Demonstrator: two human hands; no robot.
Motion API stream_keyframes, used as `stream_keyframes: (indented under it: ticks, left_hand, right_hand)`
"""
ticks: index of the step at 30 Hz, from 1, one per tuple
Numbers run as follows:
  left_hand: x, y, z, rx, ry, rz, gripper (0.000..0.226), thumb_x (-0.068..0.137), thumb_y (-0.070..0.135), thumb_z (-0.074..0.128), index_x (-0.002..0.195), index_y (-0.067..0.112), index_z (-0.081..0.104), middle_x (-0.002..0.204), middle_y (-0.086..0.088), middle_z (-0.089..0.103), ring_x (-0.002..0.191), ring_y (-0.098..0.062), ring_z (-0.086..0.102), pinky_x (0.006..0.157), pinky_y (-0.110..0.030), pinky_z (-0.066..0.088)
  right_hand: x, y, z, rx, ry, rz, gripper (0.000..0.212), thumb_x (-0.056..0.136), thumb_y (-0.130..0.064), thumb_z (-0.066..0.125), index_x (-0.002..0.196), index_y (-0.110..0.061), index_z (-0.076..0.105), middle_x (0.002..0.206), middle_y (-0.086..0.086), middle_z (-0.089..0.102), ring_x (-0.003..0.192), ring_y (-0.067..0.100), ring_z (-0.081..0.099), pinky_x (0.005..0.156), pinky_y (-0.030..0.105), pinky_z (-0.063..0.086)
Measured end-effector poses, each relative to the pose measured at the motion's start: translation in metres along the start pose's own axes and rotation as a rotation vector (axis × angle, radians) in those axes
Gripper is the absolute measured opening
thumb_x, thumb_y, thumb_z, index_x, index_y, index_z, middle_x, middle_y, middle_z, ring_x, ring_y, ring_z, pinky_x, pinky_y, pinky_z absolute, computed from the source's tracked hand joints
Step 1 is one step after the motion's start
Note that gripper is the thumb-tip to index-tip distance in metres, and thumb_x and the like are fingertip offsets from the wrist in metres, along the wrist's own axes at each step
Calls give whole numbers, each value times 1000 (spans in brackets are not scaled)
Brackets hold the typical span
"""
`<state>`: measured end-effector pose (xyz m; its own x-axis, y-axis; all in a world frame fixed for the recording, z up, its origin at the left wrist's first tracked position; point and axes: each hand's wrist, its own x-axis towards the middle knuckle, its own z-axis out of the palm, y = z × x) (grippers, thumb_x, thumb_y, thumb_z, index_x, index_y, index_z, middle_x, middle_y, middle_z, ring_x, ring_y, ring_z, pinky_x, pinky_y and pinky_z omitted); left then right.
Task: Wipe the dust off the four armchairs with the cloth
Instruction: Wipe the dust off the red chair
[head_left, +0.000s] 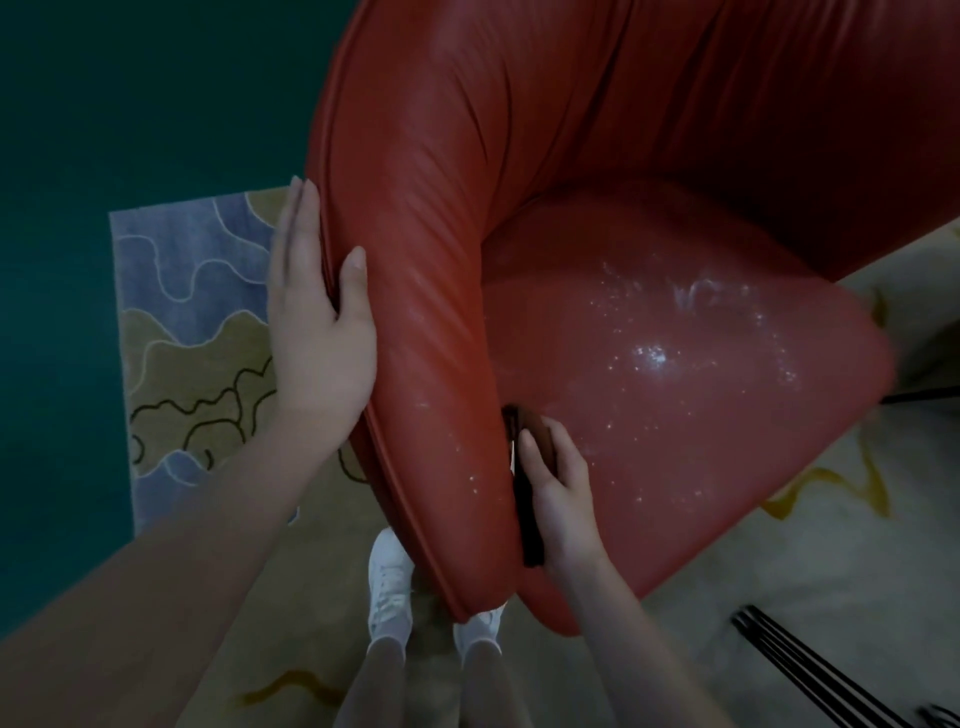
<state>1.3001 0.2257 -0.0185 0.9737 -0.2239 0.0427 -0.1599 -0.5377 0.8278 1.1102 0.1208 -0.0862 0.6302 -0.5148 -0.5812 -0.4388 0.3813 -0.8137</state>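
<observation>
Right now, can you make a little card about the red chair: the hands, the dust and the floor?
chair: red armchair, shiny and creased
dust: white specks on the seat cushion
left hand: grips the armchair's side edge, thumb over it
right hand: holds a dark slim thing at the gap beside the seat; cloth or not, cannot tell
floor: patterned rug, white shoes

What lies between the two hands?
The red armchair's padded arm, dust-specked, in the head view; the left hand grips its outer edge, the right hand holds a dark cloth at its inner side.
</observation>
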Motion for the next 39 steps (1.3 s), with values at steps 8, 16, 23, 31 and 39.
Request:
stream_keyframes:
  ticks: [8,16,23,31,39]
  left_hand:
    - [0,0,1,-2,17,15,55,105,27,40,156,17,22,162,5,22,148,-6,18,119,-16,10]
    - [1,-1,0,-14,8,46,54,104,25,40,155,13,25,162,0,23,147,-7,17,118,-14,9]
    - [1,-1,0,-80,9,27,53,104,23,43,154,13,27,161,1,25,148,-8,20,123,-27,15]
    - [2,-3,0,-116,5,14,53,105,25,44,154,14,28,160,4,25,146,-5,20,122,-25,15]
    - [1,-1,0,-98,22,21,53,104,25,45,154,14,28,161,2,25,143,0,20,118,-15,14]
  right_hand:
    - [-19,-41,29,-251,139,-317,35,90,-45,51,112,-21,64,106,-3,65,102,10,61,91,30,48]
    - [-53,-51,51,-444,153,-584,27,92,-28,54,110,-11,64,108,-3,58,101,-6,55,87,6,39]
    - [-1,-83,53,-314,167,-579,20,91,-18,63,112,-19,60,107,-6,63,103,5,59,90,19,44]
    - [-21,-67,35,-525,-200,-851,22,89,-9,61,108,-2,69,111,6,63,112,10,58,98,22,42]
    - [21,-99,49,-476,-90,-843,17,88,-6,65,104,-1,68,105,2,62,102,7,58,93,18,42]
